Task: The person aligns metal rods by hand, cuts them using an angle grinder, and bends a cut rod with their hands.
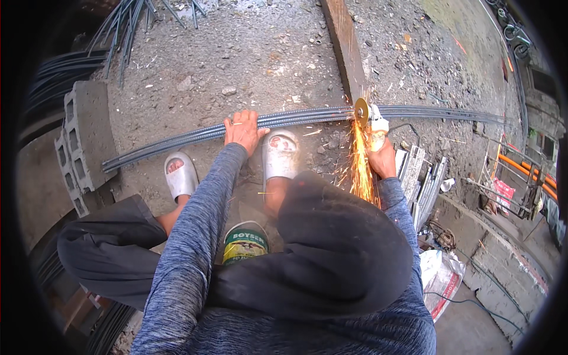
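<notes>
A bundle of several ribbed steel bars (307,115) runs across the ground, lying over a wooden beam (343,47). My left hand (242,130) is closed over the bundle left of the beam, just above my sandalled foot. My right hand (381,157) grips a white angle grinder (376,124) whose thin disc (361,111) is against the bars beside the beam. A bright stream of orange sparks (361,165) pours down from the disc, partly hiding the area below it and part of the grinder's body.
Concrete hollow blocks (89,136) stand at left, near more bars (118,23). A green-yellow bucket (244,242) sits between my legs. Metal offcuts (429,189), a cable (485,310), sacks (441,278) and a concrete ledge (491,248) are at right. My sandalled feet are close below the bundle.
</notes>
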Demonstrator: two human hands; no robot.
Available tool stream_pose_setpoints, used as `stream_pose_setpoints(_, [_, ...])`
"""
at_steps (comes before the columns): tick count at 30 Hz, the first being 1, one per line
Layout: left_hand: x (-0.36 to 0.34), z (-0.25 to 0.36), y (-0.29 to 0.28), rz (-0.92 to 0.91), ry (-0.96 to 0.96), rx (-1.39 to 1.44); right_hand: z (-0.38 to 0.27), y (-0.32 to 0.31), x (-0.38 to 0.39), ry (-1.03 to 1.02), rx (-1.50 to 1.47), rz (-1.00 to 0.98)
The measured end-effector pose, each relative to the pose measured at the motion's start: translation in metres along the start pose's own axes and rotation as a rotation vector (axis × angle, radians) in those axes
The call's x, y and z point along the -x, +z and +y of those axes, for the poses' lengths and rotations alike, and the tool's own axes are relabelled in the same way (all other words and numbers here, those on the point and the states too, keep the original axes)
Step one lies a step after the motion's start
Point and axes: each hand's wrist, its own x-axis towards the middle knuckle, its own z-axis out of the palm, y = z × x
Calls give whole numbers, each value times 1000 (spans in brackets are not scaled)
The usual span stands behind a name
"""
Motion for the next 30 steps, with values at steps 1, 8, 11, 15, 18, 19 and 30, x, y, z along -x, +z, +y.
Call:
stream_pose_setpoints(1, [0,1,0,-5,2,-5,3,-1,1,-25,1,-10])
stream_pose_setpoints(8, [0,0,-1,-9,7,18,2,-2,10,38,39,2])
stream_pose_setpoints(11, [2,-4,-1,-31,-9,21,-9,-2,15,74,-17,-50])
stream_pose_setpoints(15, [1,-1,-1,-34,-9,26,-6,-4,17,74,8,-23])
stream_pose_setpoints(18, [0,-1,0,-29,-9,19,-3,-4,19,47,17,-19])
stream_pose_setpoints(19, [1,-2,0,-28,-9,13,-2,-3,20,46,24,-24])
stream_pose_setpoints(30, [1,1,0,-3,-9,-6,-21,-1,-6,29,-29,-19])
